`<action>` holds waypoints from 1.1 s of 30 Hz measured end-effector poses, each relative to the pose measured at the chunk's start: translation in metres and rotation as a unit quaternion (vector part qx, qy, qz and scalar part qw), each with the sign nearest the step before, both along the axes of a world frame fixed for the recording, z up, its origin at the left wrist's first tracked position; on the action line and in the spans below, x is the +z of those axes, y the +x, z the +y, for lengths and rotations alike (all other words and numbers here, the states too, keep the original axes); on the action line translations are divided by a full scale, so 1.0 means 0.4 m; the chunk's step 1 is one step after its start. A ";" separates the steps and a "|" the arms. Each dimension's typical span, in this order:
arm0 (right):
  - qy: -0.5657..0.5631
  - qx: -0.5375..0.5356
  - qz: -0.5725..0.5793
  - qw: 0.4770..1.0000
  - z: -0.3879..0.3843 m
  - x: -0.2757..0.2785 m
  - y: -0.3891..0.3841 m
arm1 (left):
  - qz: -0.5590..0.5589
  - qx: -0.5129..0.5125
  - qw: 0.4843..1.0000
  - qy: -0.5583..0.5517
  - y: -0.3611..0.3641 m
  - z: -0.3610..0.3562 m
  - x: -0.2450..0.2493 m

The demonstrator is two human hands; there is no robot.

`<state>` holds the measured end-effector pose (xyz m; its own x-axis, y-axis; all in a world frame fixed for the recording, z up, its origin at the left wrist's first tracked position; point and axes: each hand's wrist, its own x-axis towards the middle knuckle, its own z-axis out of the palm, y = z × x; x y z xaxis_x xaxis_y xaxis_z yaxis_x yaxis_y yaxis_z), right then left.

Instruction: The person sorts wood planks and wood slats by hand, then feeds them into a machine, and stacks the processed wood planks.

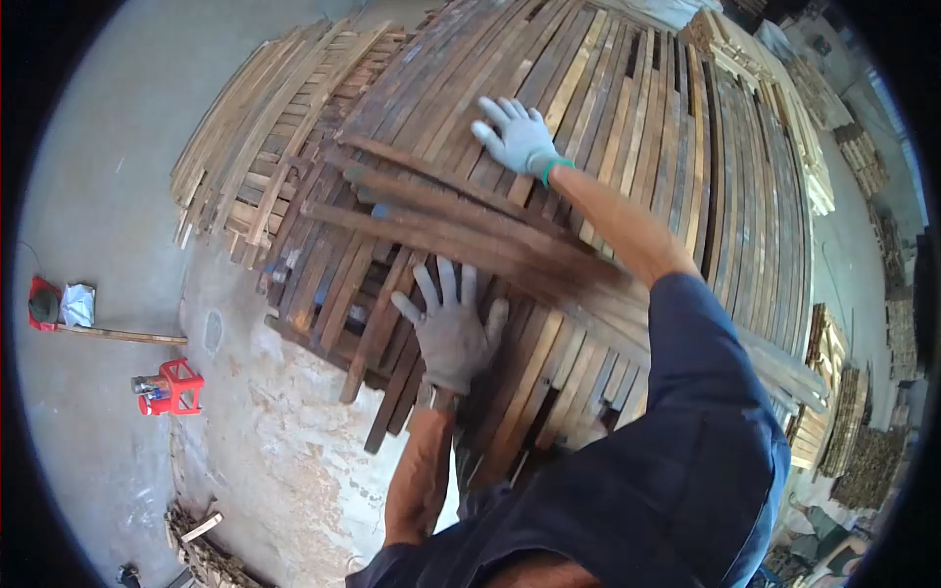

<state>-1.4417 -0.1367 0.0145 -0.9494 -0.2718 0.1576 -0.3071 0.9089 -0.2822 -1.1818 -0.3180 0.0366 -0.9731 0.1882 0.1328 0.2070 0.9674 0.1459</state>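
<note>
My left hand (454,341), in a grey work glove, is palm down with its fingers spread over the near ends of dark wooden strips (363,318). My right hand (516,139), in a pale glove with a green cuff, lies with fingers stretched out on top of the big stack of wooden strips (608,108). Between the two hands, several loose brown strips (441,230) lie crosswise over the stack. Their right ends pass under my right arm and look blurred. Neither hand is wrapped round a strip.
A lighter stack of wooden slats (265,118) stands at the left. A red plastic stool (181,387) is on the concrete floor (118,441), near a red item and a silver bag (77,305). More wood piles (853,431) line the right side, with a person (823,539) at the lower right.
</note>
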 end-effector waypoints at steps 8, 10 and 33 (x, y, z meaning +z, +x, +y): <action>-0.237 0.156 -0.243 0.928 0.154 0.275 0.351 | 0.066 0.015 0.995 0.075 0.013 -0.026 -0.033; -0.011 0.167 -0.169 0.971 0.247 0.360 0.559 | 0.124 0.042 0.984 0.121 0.018 -0.009 -0.022; 0.106 -0.025 -0.173 0.979 0.557 0.285 0.841 | -0.168 -0.529 0.823 -0.124 -0.290 0.287 0.203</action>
